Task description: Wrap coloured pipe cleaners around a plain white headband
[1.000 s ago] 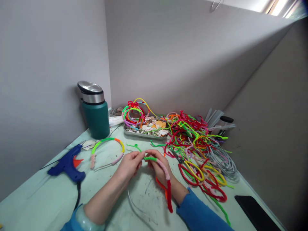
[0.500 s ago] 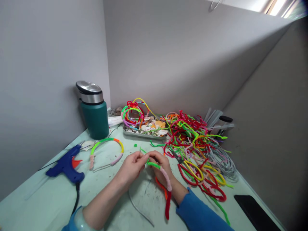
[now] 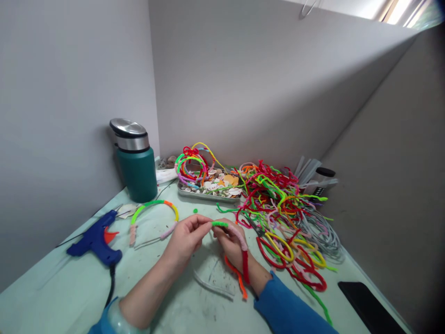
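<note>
A wire band wrapped in pipe cleaners (image 3: 238,235), green, then pink, then dark red, curves over my right hand. My left hand (image 3: 186,239) pinches its green end between thumb and fingers. Closed around the band near the green part is my right hand (image 3: 232,243); its fingertips are partly hidden. An orange pipe cleaner (image 3: 239,280) hangs below my right wrist. Under my hands runs a bare grey wire (image 3: 213,288), slightly blurred. To the left lies another wrapped band (image 3: 151,203) in green, orange, yellow, lilac and pink, its wire ends bare.
At left are a blue glue gun (image 3: 95,240) and a teal bottle (image 3: 137,174). A metal tray (image 3: 210,197) of small pieces and coiled bands sits behind my hands. A pipe cleaner heap (image 3: 274,185), scissors (image 3: 281,246) and a black phone-like slab (image 3: 368,304) are at right.
My left hand has shifted slightly, and the loose green tip between my hands no longer shows. The band's red end has swung up and right, exposing more of the orange pipe cleaner.
</note>
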`<action>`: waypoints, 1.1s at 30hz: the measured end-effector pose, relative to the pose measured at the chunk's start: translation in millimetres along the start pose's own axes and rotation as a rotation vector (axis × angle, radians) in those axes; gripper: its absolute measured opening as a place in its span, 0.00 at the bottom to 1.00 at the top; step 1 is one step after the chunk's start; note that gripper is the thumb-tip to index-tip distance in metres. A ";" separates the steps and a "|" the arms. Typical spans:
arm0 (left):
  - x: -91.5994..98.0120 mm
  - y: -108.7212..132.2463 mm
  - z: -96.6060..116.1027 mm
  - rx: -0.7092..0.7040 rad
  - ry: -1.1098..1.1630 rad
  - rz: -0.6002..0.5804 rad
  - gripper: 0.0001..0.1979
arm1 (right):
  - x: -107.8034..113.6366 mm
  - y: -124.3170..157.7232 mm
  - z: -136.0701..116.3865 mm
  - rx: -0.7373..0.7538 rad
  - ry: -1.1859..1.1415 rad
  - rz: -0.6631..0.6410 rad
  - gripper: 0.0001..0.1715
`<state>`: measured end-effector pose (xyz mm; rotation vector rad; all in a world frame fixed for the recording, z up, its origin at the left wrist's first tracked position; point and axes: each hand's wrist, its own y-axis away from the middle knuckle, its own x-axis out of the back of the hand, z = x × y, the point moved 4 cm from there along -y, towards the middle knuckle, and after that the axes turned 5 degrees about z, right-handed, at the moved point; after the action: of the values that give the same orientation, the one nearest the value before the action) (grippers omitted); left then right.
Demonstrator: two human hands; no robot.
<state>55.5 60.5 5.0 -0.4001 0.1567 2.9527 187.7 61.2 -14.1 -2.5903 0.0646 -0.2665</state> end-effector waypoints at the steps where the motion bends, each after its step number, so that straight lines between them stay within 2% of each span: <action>1: 0.3 -0.3 0.2 -0.012 -0.020 0.012 0.13 | -0.2 -0.1 -0.4 -0.001 -0.004 -0.004 0.07; 6: -0.7 1.8 1.9 -0.063 -0.049 -0.021 0.13 | 1.9 -0.1 -1.7 -0.122 -0.062 0.024 0.07; 12: -1.4 3.7 1.6 -0.085 -0.026 -0.084 0.11 | 3.0 -0.9 -8.7 -0.132 -0.099 0.052 0.06; 24: -2.1 3.1 2.8 -0.092 -0.052 -0.041 0.11 | 0.0 -1.0 -8.0 -0.003 -0.051 0.016 0.07; 28: -0.3 1.8 3.5 -0.069 0.028 -0.037 0.11 | -3.3 2.7 1.9 -0.079 -0.066 -0.004 0.07; 33: 3.3 0.0 2.9 -0.017 0.134 0.006 0.11 | -4.5 4.6 6.2 -0.153 -0.112 0.043 0.07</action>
<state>51.6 61.3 6.9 -0.6013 0.1487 2.9352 184.6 60.9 -22.5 -2.7468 0.1042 -0.1034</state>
